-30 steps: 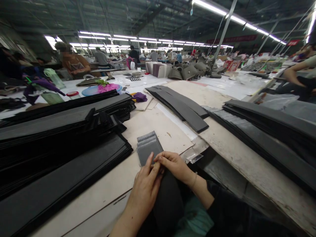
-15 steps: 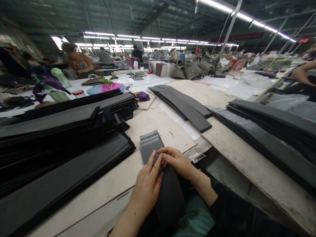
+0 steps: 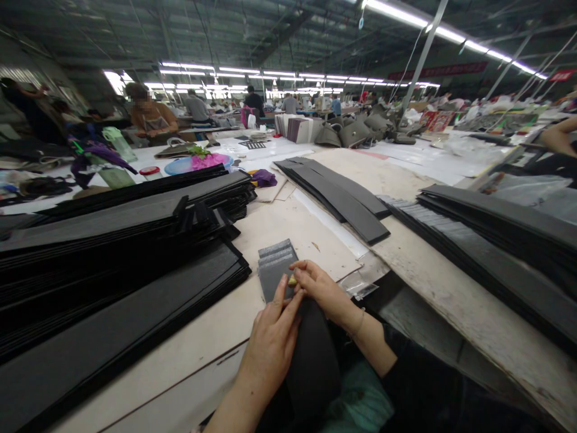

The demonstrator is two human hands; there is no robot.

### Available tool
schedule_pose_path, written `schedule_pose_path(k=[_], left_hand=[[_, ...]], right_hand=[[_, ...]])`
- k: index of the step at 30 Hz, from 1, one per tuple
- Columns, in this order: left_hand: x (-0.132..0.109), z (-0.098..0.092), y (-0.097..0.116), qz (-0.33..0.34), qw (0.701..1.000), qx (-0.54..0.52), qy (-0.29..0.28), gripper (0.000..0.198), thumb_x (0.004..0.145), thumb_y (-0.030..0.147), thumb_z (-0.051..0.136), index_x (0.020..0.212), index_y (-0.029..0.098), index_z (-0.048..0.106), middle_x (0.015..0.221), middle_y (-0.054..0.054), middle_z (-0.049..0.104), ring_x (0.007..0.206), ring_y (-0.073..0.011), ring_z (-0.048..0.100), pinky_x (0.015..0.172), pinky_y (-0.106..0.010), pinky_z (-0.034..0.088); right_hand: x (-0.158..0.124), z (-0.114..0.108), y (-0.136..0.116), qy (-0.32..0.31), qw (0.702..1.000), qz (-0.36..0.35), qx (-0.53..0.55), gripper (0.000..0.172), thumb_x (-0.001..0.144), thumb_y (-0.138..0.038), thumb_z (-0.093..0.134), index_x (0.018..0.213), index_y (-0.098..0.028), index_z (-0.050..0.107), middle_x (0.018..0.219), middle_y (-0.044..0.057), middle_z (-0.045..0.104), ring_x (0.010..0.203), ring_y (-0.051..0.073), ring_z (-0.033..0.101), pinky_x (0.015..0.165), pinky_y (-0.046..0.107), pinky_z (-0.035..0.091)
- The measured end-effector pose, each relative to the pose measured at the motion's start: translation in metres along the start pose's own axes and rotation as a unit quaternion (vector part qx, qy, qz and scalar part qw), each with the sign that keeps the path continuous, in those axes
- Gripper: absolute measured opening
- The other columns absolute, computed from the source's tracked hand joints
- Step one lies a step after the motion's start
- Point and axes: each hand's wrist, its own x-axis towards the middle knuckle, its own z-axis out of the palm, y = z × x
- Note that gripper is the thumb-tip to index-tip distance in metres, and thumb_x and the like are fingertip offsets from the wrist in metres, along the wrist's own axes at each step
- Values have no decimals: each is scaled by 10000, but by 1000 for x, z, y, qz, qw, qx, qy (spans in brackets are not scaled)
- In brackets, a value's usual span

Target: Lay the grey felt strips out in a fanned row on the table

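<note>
Dark grey flat strips (image 3: 276,273) lie fanned at the table's front edge, their lighter ends stepped one behind another. A longer dark grey piece (image 3: 313,355) curves from under my hands down toward my lap. My left hand (image 3: 273,337) rests on the grey material with fingers stretched forward and slightly apart. Close against its fingertips, my right hand (image 3: 318,288) has its fingers curled in a pinch. A small yellowish lump (image 3: 292,281) shows between the right fingertips; its exact kind is unclear. The undersides of both hands are hidden.
Tall piles of dark strips (image 3: 135,300) cover the left side. More strips lie ahead (image 3: 333,192) and at right (image 3: 496,240). A gap in the tabletop (image 3: 419,325) opens at my right. A blue tray (image 3: 175,166) and a co-worker (image 3: 151,114) are farther back.
My right fingers have lifted and parted slightly, so the yellowish lump now shows. My left fingertips have shifted slightly down and right. The view has moved a little.
</note>
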Motion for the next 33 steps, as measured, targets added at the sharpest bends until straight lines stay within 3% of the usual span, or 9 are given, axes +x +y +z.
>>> schedule_pose_path(k=[3, 6, 20, 22, 27, 33], left_hand=[[-1, 1, 0, 9, 999, 28, -19, 484, 843, 126, 385, 1315, 234, 369, 1394, -113, 354, 1043, -215, 544, 863, -388, 472], [-2, 0, 1, 15, 999, 46, -23, 490, 826, 112, 406, 1303, 228, 393, 1348, -112, 423, 1019, -224, 548, 828, -382, 486], [-3, -3, 3, 24, 998, 55, -16, 517, 820, 77, 394, 1303, 262, 386, 1434, -84, 281, 1062, -205, 521, 840, -357, 471], [-3, -3, 3, 27, 998, 49, -14, 510, 822, 81, 397, 1296, 269, 395, 1440, -79, 267, 1057, -202, 522, 839, -357, 471], [-3, -5, 4, 27, 999, 42, -15, 502, 819, 84, 400, 1285, 272, 409, 1444, -70, 259, 1034, -203, 532, 830, -370, 478], [-3, -4, 3, 23, 999, 37, -17, 417, 828, 106, 402, 1208, 250, 495, 1408, -62, 342, 1028, -198, 529, 852, -381, 476]], right_hand=[[-3, 4, -6, -52, 996, -16, -68, 359, 676, -397, 674, 918, -172, 535, 747, -29, 571, 681, 85, 543, 650, 214, 427], [-5, 7, -6, -40, 996, -20, -81, 290, 679, -406, 661, 773, -159, 541, 791, -9, 585, 690, 92, 550, 668, 230, 441], [1, 12, 5, 35, 987, -59, -147, 414, 800, -549, 441, 636, -173, 493, 539, -41, 475, 515, 86, 465, 504, 214, 390], [2, 11, 7, 55, 978, -78, -188, 416, 827, -541, 399, 614, -188, 455, 527, -46, 443, 506, 88, 442, 492, 216, 360], [1, 7, 7, 99, 923, -149, -341, 391, 868, -465, 375, 575, -207, 396, 529, -47, 382, 515, 96, 377, 505, 234, 295], [-11, -14, 3, 87, 955, -110, -262, 340, 829, -477, 451, 638, -201, 499, 538, -43, 466, 509, 99, 450, 511, 234, 357]])
